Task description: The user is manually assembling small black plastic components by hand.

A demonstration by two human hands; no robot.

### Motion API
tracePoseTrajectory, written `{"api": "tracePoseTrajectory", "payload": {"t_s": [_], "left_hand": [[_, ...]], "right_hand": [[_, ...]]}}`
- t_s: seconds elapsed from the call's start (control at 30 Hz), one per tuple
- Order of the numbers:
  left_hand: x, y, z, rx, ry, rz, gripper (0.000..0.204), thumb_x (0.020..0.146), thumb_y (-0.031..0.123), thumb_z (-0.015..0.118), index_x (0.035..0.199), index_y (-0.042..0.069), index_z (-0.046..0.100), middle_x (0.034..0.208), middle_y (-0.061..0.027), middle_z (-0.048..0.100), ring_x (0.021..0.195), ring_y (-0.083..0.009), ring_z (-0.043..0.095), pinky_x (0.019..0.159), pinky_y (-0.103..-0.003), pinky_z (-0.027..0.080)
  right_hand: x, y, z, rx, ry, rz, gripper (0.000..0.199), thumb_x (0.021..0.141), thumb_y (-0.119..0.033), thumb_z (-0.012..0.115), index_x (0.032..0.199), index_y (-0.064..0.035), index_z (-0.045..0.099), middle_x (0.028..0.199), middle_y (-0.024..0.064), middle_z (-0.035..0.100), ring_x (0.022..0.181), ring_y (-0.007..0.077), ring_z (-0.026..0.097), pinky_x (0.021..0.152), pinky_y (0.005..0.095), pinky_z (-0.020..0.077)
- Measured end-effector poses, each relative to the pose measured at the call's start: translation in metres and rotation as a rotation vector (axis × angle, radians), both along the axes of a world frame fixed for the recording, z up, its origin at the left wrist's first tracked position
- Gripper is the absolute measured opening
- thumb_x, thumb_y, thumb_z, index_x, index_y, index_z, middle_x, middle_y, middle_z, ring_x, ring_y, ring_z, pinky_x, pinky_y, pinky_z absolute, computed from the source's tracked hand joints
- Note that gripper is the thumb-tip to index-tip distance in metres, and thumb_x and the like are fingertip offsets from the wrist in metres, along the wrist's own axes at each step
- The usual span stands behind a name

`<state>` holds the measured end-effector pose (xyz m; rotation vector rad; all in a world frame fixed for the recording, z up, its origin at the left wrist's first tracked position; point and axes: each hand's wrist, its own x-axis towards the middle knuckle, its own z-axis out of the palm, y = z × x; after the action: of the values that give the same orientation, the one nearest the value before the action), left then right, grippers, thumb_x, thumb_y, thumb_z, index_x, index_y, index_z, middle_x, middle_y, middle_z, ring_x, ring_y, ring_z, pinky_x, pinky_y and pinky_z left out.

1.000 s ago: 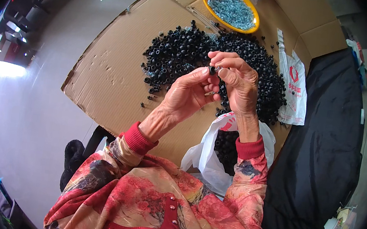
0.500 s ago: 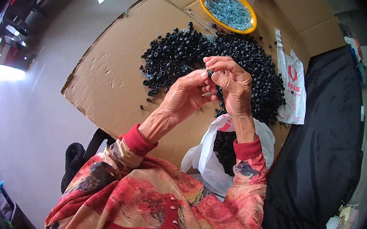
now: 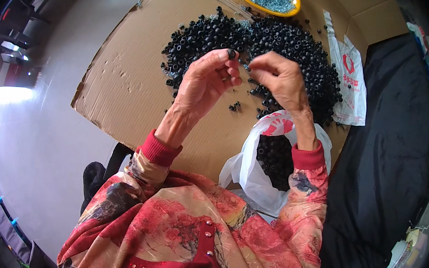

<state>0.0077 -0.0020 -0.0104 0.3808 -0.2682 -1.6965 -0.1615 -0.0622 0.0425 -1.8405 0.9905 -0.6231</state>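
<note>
I see my left hand (image 3: 207, 81) pinching a small black cap (image 3: 231, 53) at its fingertips above the cardboard; my right hand (image 3: 278, 78) is pinched shut, contents unclear. Yellow bowl (image 3: 291, 5) holds silvery bits; white bag (image 3: 252, 174) holds black caps.

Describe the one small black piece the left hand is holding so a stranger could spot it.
Start at the big cardboard sheet with its heap of black pieces. Above the heap's near edge, the left hand is raised. The black piece is pinched at its fingertips, the only one lifted off the cardboard.
</note>
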Motion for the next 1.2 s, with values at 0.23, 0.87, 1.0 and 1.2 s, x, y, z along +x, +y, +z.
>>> {"api": "tracePoseTrajectory", "payload": {"t_s": [0.23,0.87,1.0,1.2], "left_hand": [[0.003,0.0,-0.005,0.027,-0.015,0.018,0.019,0.084,0.021,0.06,0.092,0.003,0.059,0.08,-0.0024,0.058,0.074,-0.0129,0.055,0.071,-0.032,0.047],[-0.007,0.004,-0.003,0.018,0.005,-0.033,0.018,0.087,0.019,0.057,0.095,0.003,0.059,0.087,-0.0047,0.061,0.077,-0.0132,0.057,0.073,-0.031,0.048],[-0.018,0.013,0.008,0.001,0.002,-0.131,0.021,0.088,0.018,0.056,0.101,0.002,0.057,0.1,-0.0099,0.062,0.084,-0.0153,0.06,0.076,-0.032,0.049],[-0.026,0.017,0.015,-0.037,0.197,-0.201,0.022,0.087,0.017,0.057,0.101,0.0,0.057,0.097,-0.0101,0.061,0.085,-0.0178,0.059,0.08,-0.034,0.05]], "right_hand": [[-0.015,0.016,-0.073,-0.302,0.399,0.314,0.011,0.07,0.0,0.053,0.079,-0.0064,0.053,0.068,0.0092,0.05,0.062,0.0259,0.054,0.057,0.0344,0.0449],[-0.024,0.011,-0.023,0.357,-0.221,-0.112,0.011,0.08,-0.011,0.062,0.087,-0.0021,0.063,0.074,0.002,0.062,0.068,0.0091,0.058,0.068,0.0229,0.0473],[-0.015,0.011,-0.013,0.315,-0.584,0.013,0.014,0.08,-0.014,0.062,0.089,-0.0025,0.063,0.089,0.007,0.062,0.09,0.0134,0.057,0.085,0.0271,0.0433],[-0.01,0.019,-0.001,0.126,-0.49,0.065,0.012,0.081,-0.006,0.058,0.09,-0.0011,0.063,0.095,0.0079,0.06,0.093,0.0159,0.056,0.083,0.0298,0.0452]]}}
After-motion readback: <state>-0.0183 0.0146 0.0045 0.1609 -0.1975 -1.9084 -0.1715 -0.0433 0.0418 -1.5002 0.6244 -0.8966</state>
